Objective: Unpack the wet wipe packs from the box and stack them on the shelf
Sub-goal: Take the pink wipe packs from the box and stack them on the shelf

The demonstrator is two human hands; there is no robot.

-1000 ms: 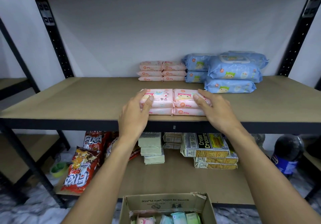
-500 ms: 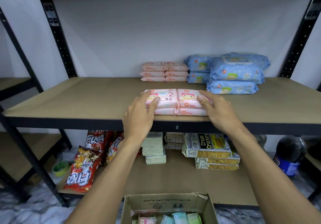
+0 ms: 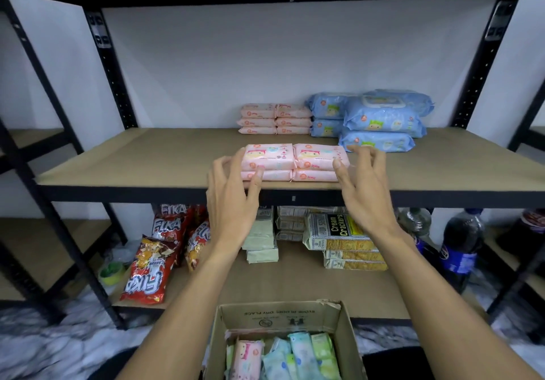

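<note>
A: Location of the wet wipe packs already out of the box?

B: On the middle shelf point(image 3: 132, 158), right at its front edge. 4 front pink packs point(image 3: 292, 160) lying flat in 2 touching stacks, each 2 high.

A: And the hands?

B: Left hand point(image 3: 233, 202) raised at the left end of those stacks, fingers point(image 3: 227, 173) straight and spread apart, thumb overlapping the front of the lower left pack. Actual contact impossible to tell. Right hand point(image 3: 365, 194) at the right end, fingers point(image 3: 374, 164) apart and loosely bent, gripping nothing, thumb just beside the upper right pack.

A: Further back on the same shelf?

B: Against the white wall, rear pink packs point(image 3: 275, 119) in 2 columns of 3. Just to their right, larger blue packs point(image 3: 380, 120) piled in layers.

A: The box?

B: Open cardboard box point(image 3: 283, 316) low in the foreground, between the 2 forearms, holding more packs point(image 3: 283, 356) stood on end: pink, blue and green.

A: Underneath?

B: On the lower shelf, red snack bags point(image 3: 147, 273) at left, pale green packets point(image 3: 261, 238) in the middle, cream cracker packets point(image 3: 339, 229) to the right. Dark bottles point(image 3: 460, 244) further right.
</note>
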